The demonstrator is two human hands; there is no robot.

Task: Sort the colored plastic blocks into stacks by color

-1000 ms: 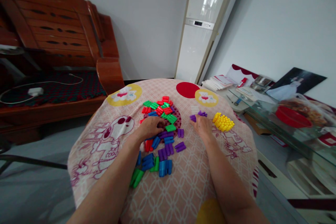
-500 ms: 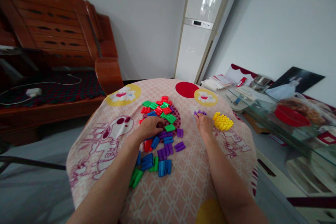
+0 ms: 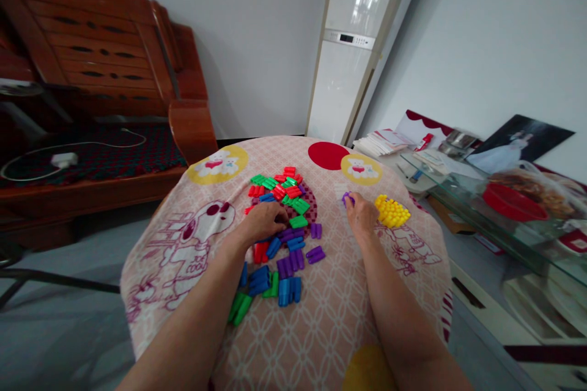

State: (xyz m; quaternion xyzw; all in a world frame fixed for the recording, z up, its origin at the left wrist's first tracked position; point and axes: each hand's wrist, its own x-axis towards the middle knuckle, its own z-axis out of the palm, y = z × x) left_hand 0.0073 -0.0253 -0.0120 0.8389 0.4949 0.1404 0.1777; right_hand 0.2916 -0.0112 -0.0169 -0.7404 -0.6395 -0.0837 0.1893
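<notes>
My right hand (image 3: 361,214) has its fingers closed at some small purple plastic blocks (image 3: 347,197), right of the middle of the table. Beside that hand a close cluster of yellow plastic blocks (image 3: 392,211) stands on the cloth. My left hand (image 3: 265,221) is curled over the left side of a loose pile. What its fingertips grip, if anything, is hidden. Around it lie green blocks (image 3: 299,222), red blocks (image 3: 261,252), blue blocks (image 3: 289,291) and purple blocks (image 3: 290,263), each shaped like short tubes joined side by side.
A patterned cloth (image 3: 334,317) covers the round table. To the right stands a glass-topped cabinet (image 3: 463,220) with a red bowl (image 3: 513,201), papers and a picture. A wooden bench (image 3: 87,61) is at left, a tall white appliance (image 3: 342,85) at the back.
My right hand has shifted slightly over the purple blocks, and its fingers now cover part of their row. My left hand stays at the pile. The view has moved a little.
</notes>
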